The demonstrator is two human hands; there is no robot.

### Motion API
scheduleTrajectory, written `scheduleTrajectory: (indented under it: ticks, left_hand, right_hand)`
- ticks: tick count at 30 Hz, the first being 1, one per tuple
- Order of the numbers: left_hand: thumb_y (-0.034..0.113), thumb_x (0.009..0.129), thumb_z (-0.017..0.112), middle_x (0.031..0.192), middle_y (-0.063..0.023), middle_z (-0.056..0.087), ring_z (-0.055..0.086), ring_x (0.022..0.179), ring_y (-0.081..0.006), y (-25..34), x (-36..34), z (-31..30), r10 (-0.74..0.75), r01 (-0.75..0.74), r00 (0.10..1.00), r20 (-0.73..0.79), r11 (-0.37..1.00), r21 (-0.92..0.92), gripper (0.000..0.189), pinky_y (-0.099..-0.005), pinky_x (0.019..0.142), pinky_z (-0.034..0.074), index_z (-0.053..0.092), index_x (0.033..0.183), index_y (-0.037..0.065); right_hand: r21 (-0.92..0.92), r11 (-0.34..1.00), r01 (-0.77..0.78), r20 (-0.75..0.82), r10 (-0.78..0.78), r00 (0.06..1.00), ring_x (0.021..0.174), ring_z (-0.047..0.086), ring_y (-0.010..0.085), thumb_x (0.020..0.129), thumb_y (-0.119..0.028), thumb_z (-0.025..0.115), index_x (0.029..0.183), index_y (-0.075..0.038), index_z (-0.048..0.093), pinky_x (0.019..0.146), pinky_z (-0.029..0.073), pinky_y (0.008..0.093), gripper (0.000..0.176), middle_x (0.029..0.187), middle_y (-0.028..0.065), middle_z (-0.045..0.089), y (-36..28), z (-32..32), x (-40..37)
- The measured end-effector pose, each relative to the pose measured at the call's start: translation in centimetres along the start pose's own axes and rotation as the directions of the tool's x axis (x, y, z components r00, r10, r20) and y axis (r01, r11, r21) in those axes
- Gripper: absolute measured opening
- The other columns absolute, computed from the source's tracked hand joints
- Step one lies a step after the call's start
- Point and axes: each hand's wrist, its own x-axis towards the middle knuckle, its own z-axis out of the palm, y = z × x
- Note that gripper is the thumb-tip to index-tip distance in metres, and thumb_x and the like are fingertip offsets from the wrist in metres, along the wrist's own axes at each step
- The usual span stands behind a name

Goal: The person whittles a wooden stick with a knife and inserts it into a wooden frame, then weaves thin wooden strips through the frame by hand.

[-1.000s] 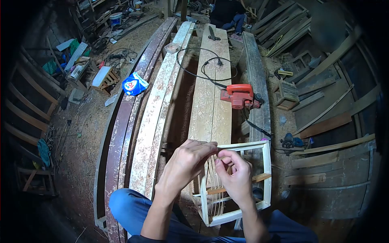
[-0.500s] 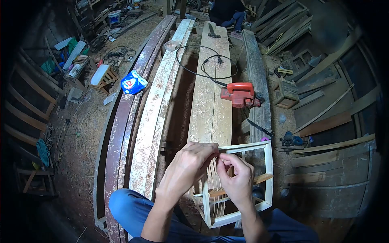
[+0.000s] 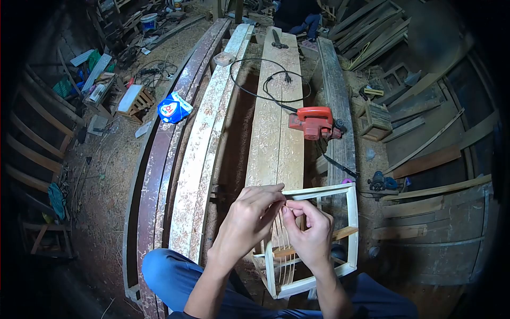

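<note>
A small box-like frame of pale wooden strips (image 3: 352, 215) rests in front of my knees, tilted toward me. Thin curved sticks (image 3: 290, 272) run down its left half, and a browner crossbar (image 3: 344, 233) spans its middle. My left hand (image 3: 248, 220) is bent over the frame's upper left corner, thumb and fingers closed together. Facing it, my right hand (image 3: 312, 228) pinches with thumb and forefinger at that same corner. The fingertips nearly meet; whatever they hold is too small and covered to make out.
A red power planer (image 3: 316, 123) with a looped black cord lies on long planks (image 3: 263, 143) strewn with shavings. Left are a blue-and-white packet (image 3: 174, 108) and dark boards. A knife-like tool (image 3: 340, 167) lies right of the planks. Another person (image 3: 308, 25) is at the far end.
My hands stay at the corner; the left fingers have shifted slightly and the right thumb and forefinger have moved a little against them. The frame has barely moved.
</note>
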Motion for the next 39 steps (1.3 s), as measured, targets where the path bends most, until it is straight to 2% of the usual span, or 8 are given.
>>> scheduleTrajectory:
  ticks: [5, 13, 20, 22, 27, 29, 34, 39]
  left_hand:
    - [0.001, 0.091, 0.074, 0.129, -0.0214, 0.073, 0.071, 0.119, -0.0356, -0.4, -0.2, 0.0, -0.077, 0.076, 0.997, -0.003, 0.989, -0.130, 0.018, -0.0414, 0.105, 0.051, 0.075, 0.109, -0.003]
    - [0.015, 0.102, 0.071, 0.151, -0.0195, 0.061, 0.029, 0.160, -0.0320, -1.4, -1.0, 0.5, -0.329, 0.370, 0.927, 0.180, 0.728, -0.578, 0.014, -0.0477, 0.127, 0.023, 0.077, 0.105, 0.003]
    - [0.013, 0.102, 0.071, 0.155, -0.0202, 0.055, 0.035, 0.157, -0.0325, 0.4, -1.7, 1.3, -0.407, 0.393, 0.906, 0.116, 0.709, -0.586, 0.013, -0.0455, 0.126, 0.028, 0.073, 0.107, 0.002]
    - [0.010, 0.101, 0.071, 0.153, -0.0215, 0.057, 0.044, 0.151, -0.0330, 1.4, -1.8, 1.6, -0.256, 0.217, 0.961, -0.107, 0.934, -0.283, 0.012, -0.0432, 0.121, 0.035, 0.071, 0.106, -0.001]
    - [0.007, 0.102, 0.068, 0.145, -0.0224, 0.062, 0.059, 0.136, -0.0299, 2.5, -2.2, 1.6, -0.247, 0.206, 0.950, -0.193, 0.956, -0.208, 0.011, -0.0396, 0.113, 0.044, 0.069, 0.105, -0.003]
    - [0.008, 0.104, 0.066, 0.143, -0.0227, 0.063, 0.064, 0.129, -0.0270, 2.7, -2.0, 1.0, -0.483, 0.380, 0.864, -0.143, 0.811, -0.444, 0.012, -0.0375, 0.107, 0.049, 0.068, 0.109, -0.003]
    - [0.010, 0.106, 0.064, 0.135, -0.0256, 0.067, 0.065, 0.130, -0.0302, 0.6, -2.6, 1.1, -0.221, 0.225, 0.919, -0.326, 0.974, -0.026, 0.024, -0.0398, 0.107, 0.050, 0.064, 0.125, -0.004]
    - [0.011, 0.105, 0.064, 0.134, -0.0262, 0.067, 0.066, 0.128, -0.0341, 1.6, -2.3, 2.0, -0.380, 0.316, 0.903, -0.199, 0.903, -0.290, 0.036, -0.0420, 0.106, 0.051, 0.062, 0.138, -0.004]
  right_hand:
    - [0.066, 0.997, 0.026, 0.046, -0.029, 0.998, 0.061, 0.051, 0.0095, 0.092, -0.015, 0.082, 0.103, -0.003, 0.078, 0.057, 0.037, 0.0275, 0.016, 0.084, 0.0030, 0.076, -0.5, -0.5, 0.3]
    - [0.104, 0.992, 0.066, 0.104, -0.077, 0.992, 0.065, 0.049, 0.0099, 0.094, -0.017, 0.081, 0.102, -0.004, 0.078, 0.058, 0.035, 0.0279, 0.015, 0.087, 0.0031, 0.074, -0.5, -1.0, 0.3]
    - [0.112, 0.990, 0.089, 0.070, -0.097, 0.993, 0.065, 0.047, 0.0074, 0.095, -0.013, 0.079, 0.101, -0.004, 0.077, 0.057, 0.034, 0.0271, 0.011, 0.084, 0.0017, 0.072, -0.5, -0.7, 0.0]
    - [0.099, 0.992, 0.082, 0.049, -0.087, 0.995, 0.064, 0.047, 0.0065, 0.094, -0.012, 0.079, 0.101, -0.004, 0.077, 0.057, 0.033, 0.0269, 0.011, 0.083, 0.0012, 0.072, -0.5, -0.8, 0.0]
    - [0.059, 0.997, 0.052, -0.029, -0.050, 0.998, 0.062, 0.045, 0.0050, 0.092, -0.009, 0.081, 0.102, -0.004, 0.076, 0.056, 0.032, 0.0260, 0.012, 0.076, -0.0006, 0.071, 0.2, -0.4, -0.4]
    - [0.033, 0.996, -0.079, -0.040, 0.080, 0.996, 0.060, 0.048, 0.0062, 0.090, -0.009, 0.082, 0.100, -0.004, 0.076, 0.057, 0.037, 0.0264, 0.013, 0.073, 0.0009, 0.071, 0.4, -0.1, -0.5]
    - [-0.145, 0.989, 0.024, -0.087, -0.037, 0.996, 0.061, 0.060, 0.0095, 0.088, -0.009, 0.084, 0.094, -0.003, 0.076, 0.060, 0.045, 0.0285, 0.011, 0.074, 0.0042, 0.073, 0.0, -0.3, -0.4]
    - [-0.248, 0.967, 0.065, -0.060, -0.083, 0.995, 0.064, 0.065, 0.0103, 0.087, -0.008, 0.083, 0.091, -0.001, 0.076, 0.060, 0.048, 0.0292, 0.011, 0.072, 0.0056, 0.073, -0.2, -0.3, -0.8]
